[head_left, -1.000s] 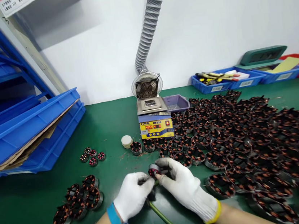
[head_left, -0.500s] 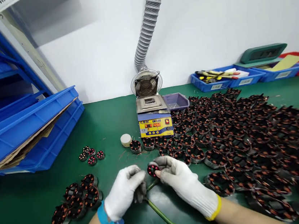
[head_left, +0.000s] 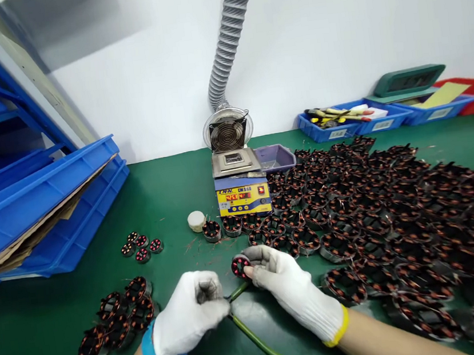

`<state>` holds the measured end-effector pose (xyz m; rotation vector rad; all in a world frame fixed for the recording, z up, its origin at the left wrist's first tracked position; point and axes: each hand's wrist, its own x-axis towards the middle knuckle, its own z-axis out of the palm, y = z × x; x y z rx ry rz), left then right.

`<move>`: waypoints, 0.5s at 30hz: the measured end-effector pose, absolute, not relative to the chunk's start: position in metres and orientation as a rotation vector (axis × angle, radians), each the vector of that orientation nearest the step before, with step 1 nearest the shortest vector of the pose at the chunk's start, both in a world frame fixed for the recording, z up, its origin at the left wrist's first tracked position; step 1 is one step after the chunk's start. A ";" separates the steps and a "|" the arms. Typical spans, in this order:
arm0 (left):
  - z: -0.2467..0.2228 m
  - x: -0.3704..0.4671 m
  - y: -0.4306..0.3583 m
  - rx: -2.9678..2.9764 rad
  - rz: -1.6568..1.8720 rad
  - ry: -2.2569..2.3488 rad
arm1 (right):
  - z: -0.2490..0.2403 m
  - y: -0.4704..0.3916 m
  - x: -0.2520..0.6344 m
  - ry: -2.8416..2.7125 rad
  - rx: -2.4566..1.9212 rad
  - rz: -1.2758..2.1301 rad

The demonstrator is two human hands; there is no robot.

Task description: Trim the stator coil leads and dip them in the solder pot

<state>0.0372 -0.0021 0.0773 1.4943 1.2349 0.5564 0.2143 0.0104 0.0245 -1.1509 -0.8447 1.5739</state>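
Observation:
My right hand, in a white glove with dark-stained fingers, grips a small round motor stator with pinkish-red poles. Thumb and fingertips hold its right side, tilted towards me. To the left, my gloved left hand is closed, thumb and fingers pinched together; what they hold, if anything, is hidden. Green-handled pliers lie below and between the hands, their head hidden by the left hand's fingertips; I cannot tell whether they touch. Several similar small stators lie beyond the left hand.
A yellow-and-blue solder pot with a fan and grey duct stands behind. Many larger copper-wound stators cover the right side; several more lie left. A white round pad, blue trays and tool bins are around.
My left hand has drawn a little left and down, away from the stator, with its fingers now pinched. My right hand still holds the stator. The whole view has shifted slightly.

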 end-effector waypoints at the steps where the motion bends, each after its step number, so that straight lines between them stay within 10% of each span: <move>1: 0.077 0.037 -0.001 1.508 0.587 1.283 | 0.025 0.010 0.214 -0.828 -1.146 1.582; 15: 0.040 0.051 -0.010 1.042 1.248 1.343 | 0.018 0.013 0.214 -0.617 -1.035 1.630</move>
